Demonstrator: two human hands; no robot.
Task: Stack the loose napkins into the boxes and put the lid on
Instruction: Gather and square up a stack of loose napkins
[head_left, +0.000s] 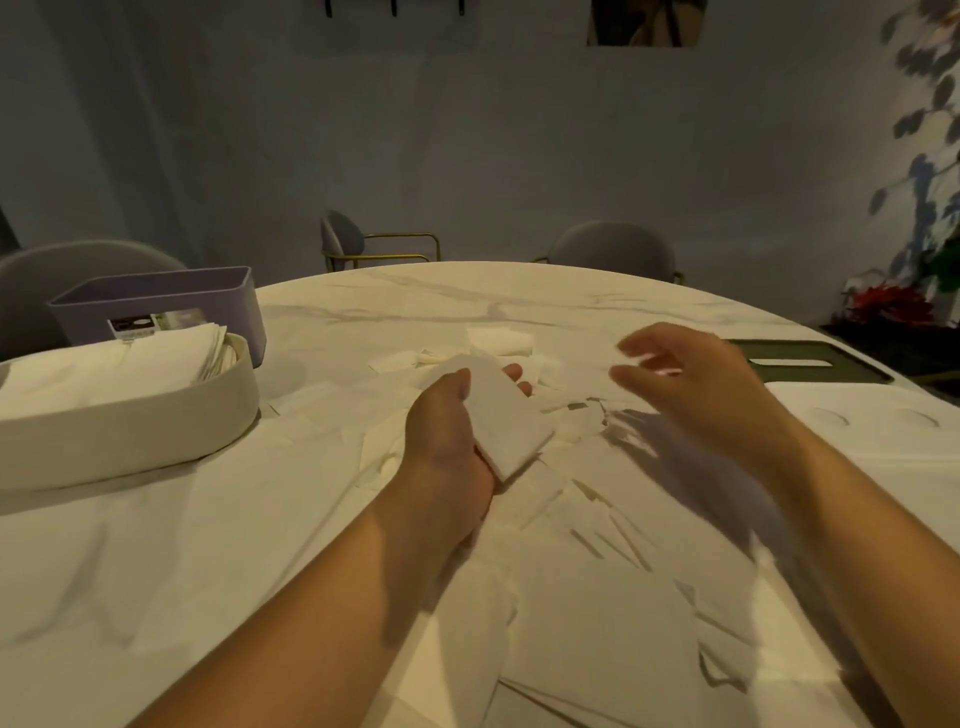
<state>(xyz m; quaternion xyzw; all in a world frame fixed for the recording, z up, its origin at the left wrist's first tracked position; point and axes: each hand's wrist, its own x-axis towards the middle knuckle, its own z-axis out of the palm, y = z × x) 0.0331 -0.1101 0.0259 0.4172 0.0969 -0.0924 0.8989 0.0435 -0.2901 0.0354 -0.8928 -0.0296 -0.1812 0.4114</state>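
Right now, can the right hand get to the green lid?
Probably yes. The right hand is empty and hovers above the loose napkins; the green lid lies flat on the table just beyond it, to its right, with nothing standing between them.

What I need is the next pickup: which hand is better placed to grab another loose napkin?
Probably right. The right hand is free, hovering over the loose napkins; the left hand holds a napkin stack.
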